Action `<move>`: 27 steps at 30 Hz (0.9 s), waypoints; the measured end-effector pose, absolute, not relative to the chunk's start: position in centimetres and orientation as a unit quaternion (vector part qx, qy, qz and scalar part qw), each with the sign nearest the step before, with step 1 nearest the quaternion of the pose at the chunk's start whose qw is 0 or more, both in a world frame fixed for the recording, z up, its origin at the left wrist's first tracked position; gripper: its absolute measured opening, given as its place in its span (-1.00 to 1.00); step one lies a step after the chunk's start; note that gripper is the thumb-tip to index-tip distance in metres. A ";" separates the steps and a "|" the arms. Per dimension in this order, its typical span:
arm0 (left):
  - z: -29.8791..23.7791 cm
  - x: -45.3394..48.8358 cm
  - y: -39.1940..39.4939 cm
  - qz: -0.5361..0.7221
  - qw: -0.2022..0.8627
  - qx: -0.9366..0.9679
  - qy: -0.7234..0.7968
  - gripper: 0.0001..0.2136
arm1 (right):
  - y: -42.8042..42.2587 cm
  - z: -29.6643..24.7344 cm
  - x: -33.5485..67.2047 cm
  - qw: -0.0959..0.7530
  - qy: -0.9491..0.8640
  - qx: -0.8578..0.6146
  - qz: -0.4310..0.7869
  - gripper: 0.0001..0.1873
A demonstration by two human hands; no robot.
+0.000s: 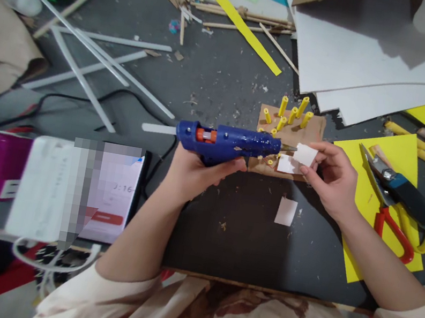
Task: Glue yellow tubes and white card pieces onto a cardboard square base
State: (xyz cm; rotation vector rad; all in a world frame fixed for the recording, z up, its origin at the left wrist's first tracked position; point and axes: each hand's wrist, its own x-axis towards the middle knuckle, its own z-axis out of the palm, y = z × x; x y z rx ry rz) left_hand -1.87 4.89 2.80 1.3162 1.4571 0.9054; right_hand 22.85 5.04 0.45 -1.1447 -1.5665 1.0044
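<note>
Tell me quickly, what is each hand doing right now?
Left hand: closed around the blue glue gun.
Right hand: closed, fingers pinching a small white square by its edge.

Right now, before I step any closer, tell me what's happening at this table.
The left hand grips a blue glue gun, its nozzle pointing at a small white piece pinched in the right hand. I can't tell whether they touch. Below is a cardboard base with yellow tubes standing on it. Another white piece lies on the table, nearer the person.
</note>
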 end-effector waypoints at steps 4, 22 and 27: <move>2.7 -1.6 4.7 0.360 0.468 0.543 0.596 -0.78 | 5.0 0.3 22.9 0.445 -0.650 -0.483 0.382 -0.68; 3.7 -0.4 4.4 0.328 0.441 0.596 0.585 -0.82 | 4.9 0.9 22.8 0.409 -0.717 -0.480 0.295 -0.64; 3.7 -0.5 4.4 0.314 0.437 0.604 0.588 -0.84 | 4.8 1.0 22.8 0.409 -0.722 -0.477 0.290 -0.63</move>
